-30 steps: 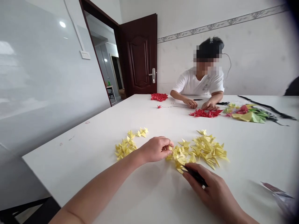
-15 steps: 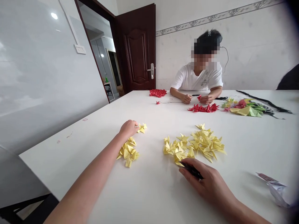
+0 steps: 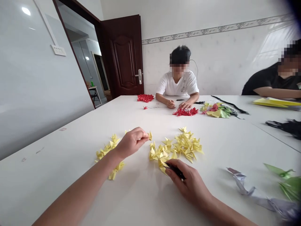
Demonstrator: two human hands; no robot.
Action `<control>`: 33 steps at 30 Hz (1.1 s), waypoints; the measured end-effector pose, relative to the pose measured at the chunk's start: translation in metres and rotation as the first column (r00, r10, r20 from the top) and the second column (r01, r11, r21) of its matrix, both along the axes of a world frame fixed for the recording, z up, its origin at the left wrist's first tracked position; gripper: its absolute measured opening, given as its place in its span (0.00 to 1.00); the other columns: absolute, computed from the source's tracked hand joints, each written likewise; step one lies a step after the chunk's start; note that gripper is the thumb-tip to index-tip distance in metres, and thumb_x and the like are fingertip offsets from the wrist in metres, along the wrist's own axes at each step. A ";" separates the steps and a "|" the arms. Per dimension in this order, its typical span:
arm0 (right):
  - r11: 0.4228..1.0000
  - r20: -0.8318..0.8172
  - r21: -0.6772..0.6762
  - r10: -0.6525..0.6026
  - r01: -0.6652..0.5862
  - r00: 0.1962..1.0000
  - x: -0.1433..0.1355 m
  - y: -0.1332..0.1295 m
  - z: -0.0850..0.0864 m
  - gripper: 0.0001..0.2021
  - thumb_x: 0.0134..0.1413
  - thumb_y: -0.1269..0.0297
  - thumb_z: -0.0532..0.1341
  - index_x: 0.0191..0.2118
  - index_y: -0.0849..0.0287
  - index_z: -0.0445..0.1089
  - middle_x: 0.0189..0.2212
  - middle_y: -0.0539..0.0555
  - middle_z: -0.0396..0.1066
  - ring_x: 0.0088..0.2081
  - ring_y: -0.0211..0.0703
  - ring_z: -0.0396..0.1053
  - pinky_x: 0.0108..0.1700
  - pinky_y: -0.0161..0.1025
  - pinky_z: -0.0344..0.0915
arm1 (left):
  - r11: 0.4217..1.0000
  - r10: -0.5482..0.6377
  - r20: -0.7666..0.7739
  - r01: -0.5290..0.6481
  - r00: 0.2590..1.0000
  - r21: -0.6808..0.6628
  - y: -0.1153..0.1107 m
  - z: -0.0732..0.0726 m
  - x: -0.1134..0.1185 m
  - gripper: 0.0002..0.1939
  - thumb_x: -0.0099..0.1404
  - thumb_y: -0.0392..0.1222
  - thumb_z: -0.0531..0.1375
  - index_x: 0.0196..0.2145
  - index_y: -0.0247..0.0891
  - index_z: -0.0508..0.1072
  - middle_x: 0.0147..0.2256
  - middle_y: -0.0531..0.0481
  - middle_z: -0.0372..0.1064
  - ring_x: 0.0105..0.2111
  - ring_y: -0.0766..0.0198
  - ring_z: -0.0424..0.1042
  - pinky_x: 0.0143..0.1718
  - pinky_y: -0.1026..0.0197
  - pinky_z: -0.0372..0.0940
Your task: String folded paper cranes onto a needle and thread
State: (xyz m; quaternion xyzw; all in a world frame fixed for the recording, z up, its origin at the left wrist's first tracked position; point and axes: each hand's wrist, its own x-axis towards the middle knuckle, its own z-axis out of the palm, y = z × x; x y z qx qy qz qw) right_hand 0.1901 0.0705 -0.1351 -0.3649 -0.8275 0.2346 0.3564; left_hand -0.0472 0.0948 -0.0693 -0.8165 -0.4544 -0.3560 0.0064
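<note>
My left hand (image 3: pixel 131 142) is closed in a pinch on a small folded yellow paper crane (image 3: pixel 150 135). That crane is held just above the table, left of the larger pile of yellow paper cranes (image 3: pixel 187 144). My right hand (image 3: pixel 191 183) grips a slim black pointed tool (image 3: pixel 176 171), its exact kind mostly hidden by the fingers. The tool's tip is by a yellow crane (image 3: pixel 162 164) at the pile's near edge; whether they touch I cannot tell. More yellow cranes (image 3: pixel 103 153) lie in a loose group on the left, partly covered by my left forearm.
Across the white table (image 3: pixel 141 194), a person in white (image 3: pixel 178 83) has hands near red cranes (image 3: pixel 185 112). Another person in black (image 3: pixel 265 81) sits far right. Multicoloured folded paper (image 3: pixel 217 110), black cords (image 3: pixel 230 103) and a pale purple paper strand (image 3: pixel 254 194) lie on the right.
My left hand has moved right from the left group to beside the pile, pinching a crane. My right hand keeps its grip. The view has turned right, bringing the second person into sight.
</note>
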 end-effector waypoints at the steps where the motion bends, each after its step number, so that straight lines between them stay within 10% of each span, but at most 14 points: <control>1: 1.000 -0.022 0.003 -0.012 0.012 1.000 0.000 0.000 0.000 0.10 0.58 0.60 0.52 0.40 0.57 0.66 0.31 0.53 0.74 0.28 0.40 0.70 0.27 0.33 0.66 | 0.996 -0.076 -0.015 0.077 0.997 0.053 -0.003 -0.002 0.007 0.07 0.63 0.35 0.54 0.30 0.35 0.70 0.30 0.48 0.68 0.32 0.68 0.69 0.35 0.66 0.64; 12: 0.994 -0.096 0.034 -0.102 0.105 0.990 0.001 0.003 0.002 0.10 0.59 0.60 0.51 0.42 0.56 0.64 0.30 0.53 0.74 0.28 0.39 0.69 0.29 0.35 0.65 | 0.924 -0.212 -0.408 0.318 0.888 0.212 -0.031 -0.008 0.046 0.10 0.65 0.32 0.50 0.31 0.36 0.69 0.32 0.48 0.71 0.30 0.67 0.69 0.31 0.64 0.65; 33: 0.984 0.054 0.117 -0.143 0.135 0.988 0.002 0.006 0.003 0.08 0.57 0.64 0.52 0.36 0.56 0.68 0.28 0.52 0.75 0.27 0.41 0.71 0.28 0.34 0.62 | 0.877 -0.235 -0.471 0.394 0.850 0.275 -0.037 -0.009 0.055 0.11 0.65 0.30 0.49 0.30 0.35 0.68 0.29 0.49 0.71 0.27 0.68 0.68 0.26 0.65 0.63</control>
